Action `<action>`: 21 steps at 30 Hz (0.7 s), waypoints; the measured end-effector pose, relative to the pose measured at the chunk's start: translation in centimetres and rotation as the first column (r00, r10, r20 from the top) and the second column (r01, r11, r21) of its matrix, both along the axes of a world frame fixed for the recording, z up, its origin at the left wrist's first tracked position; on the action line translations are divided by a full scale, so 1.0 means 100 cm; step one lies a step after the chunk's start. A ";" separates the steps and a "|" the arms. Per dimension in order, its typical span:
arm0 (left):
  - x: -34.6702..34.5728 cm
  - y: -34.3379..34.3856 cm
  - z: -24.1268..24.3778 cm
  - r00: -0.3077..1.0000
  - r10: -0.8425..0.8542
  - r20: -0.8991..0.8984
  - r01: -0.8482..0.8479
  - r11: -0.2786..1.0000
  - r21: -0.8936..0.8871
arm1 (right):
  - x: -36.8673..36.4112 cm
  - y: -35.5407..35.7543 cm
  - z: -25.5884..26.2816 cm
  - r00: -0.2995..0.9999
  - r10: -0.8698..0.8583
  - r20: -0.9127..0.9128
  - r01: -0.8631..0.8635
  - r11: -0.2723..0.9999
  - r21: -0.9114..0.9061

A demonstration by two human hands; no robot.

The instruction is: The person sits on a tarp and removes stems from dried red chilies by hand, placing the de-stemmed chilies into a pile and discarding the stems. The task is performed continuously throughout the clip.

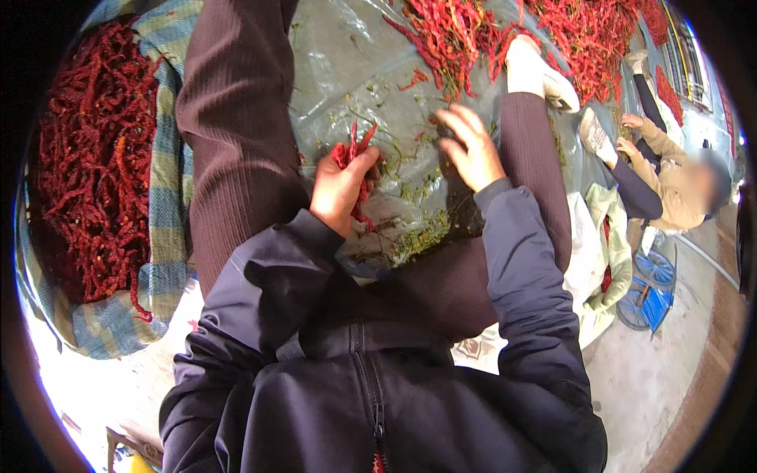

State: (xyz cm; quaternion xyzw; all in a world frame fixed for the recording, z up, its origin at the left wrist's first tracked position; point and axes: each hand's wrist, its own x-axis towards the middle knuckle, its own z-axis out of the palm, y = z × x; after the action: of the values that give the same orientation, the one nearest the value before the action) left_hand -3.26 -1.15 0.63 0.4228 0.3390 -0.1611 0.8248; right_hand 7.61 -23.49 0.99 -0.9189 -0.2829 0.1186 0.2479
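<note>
My left hand is closed around a small bunch of dried red chili peppers, whose tips poke out above and below the fist. To its right, my right hand hovers over the plastic sheet with fingers spread and nothing visible in it. Beneath both hands, green stems and stalk scraps lie scattered on the clear plastic sheet, thickest close to my lap. Beyond the right hand rises a heap of red chili peppers on the same sheet.
At left stands a checked cloth sack filled with dried red chilies. Another chili heap spreads at upper right. A seated person works at right, near a pale sack and a blue wheeled cart.
</note>
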 end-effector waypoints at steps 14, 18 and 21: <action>-0.001 0.004 -0.010 1.000 0.005 -0.014 -0.009 0.941 -0.339 | 0.023 0.048 0.016 0.860 -0.339 -0.381 0.453 0.851 0.265; -0.001 0.001 -0.005 1.000 0.019 0.017 -0.006 0.814 -0.581 | -0.026 0.053 0.053 0.759 -0.116 -0.640 0.313 0.928 0.203; -0.001 0.001 -0.003 0.999 -0.010 0.046 0.036 0.797 -0.603 | -0.007 0.056 0.047 0.833 -0.217 -0.509 0.317 0.941 0.117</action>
State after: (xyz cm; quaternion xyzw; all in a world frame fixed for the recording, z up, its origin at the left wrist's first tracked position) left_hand -3.37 -1.02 0.32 0.1454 0.2482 -0.2620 0.9212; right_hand 6.88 -17.85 5.68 -0.8604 -0.0897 0.2824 0.4146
